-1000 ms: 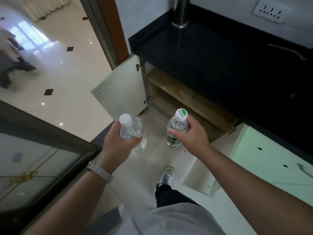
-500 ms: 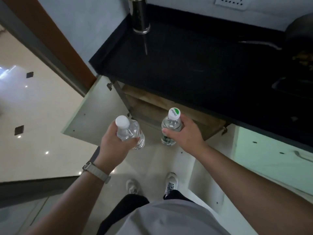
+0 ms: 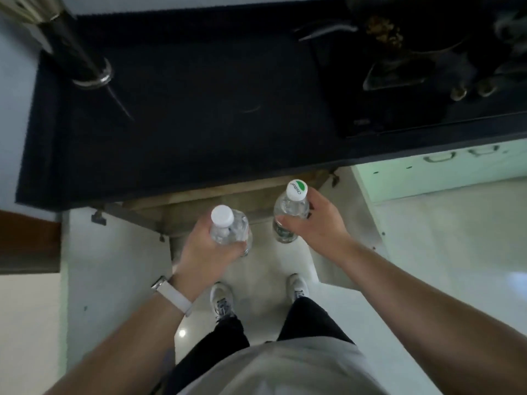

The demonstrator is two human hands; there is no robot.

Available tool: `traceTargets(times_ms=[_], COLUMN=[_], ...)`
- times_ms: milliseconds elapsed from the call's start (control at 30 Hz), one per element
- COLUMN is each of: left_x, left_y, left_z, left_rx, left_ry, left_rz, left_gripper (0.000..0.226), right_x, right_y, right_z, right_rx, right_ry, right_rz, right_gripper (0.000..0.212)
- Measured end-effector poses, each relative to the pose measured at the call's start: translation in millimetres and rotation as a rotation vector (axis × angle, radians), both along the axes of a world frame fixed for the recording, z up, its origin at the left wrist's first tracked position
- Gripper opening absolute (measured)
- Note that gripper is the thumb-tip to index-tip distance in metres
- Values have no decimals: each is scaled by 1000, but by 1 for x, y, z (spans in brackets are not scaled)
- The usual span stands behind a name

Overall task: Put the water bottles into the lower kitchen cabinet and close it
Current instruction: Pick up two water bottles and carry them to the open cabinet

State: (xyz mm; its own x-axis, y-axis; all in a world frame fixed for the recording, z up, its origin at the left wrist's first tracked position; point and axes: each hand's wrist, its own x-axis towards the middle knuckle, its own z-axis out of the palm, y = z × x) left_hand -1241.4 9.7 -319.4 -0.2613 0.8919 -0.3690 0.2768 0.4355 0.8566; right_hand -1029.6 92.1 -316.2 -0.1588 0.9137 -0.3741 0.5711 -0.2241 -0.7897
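My left hand grips a clear water bottle with a plain white cap. My right hand grips a second clear bottle whose white cap has a green mark. Both bottles are upright, held side by side in front of the open lower cabinet, just below the edge of the black countertop. The cabinet's wooden interior shows only as a strip under the counter. Its two pale doors stand open, the left door and the right door, on either side of my feet.
A metal cylinder stands on the counter at the back left. A dark stove with a pan fills the counter's right part. Pale green cabinet fronts with handles lie to the right. White shoes stand on the glossy floor.
The view has swung to face the counter squarely and from above. Both hands still hold their bottles, now centred in front of the open cabinet, closer to it.
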Motion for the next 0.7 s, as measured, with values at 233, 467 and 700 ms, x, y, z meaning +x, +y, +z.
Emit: traceTargets(times_ms=[233, 467, 700], left_x=[-15, -11, -1], left_y=[19, 24, 44], left_z=[-32, -91, -186], left_rx=[-40, -94, -75], left_ry=[-54, -46, 52], left_rz=[-317, -265, -166], left_gripper=[25, 40, 58], right_x=[-8, 7, 15], right_y=[-18, -23, -9], right_z=[-25, -76, -180], right_rx=[3, -22, -1], right_ry=[42, 57, 64], right_rz=[-263, -308, -269], right_gripper=[56, 52, 51])
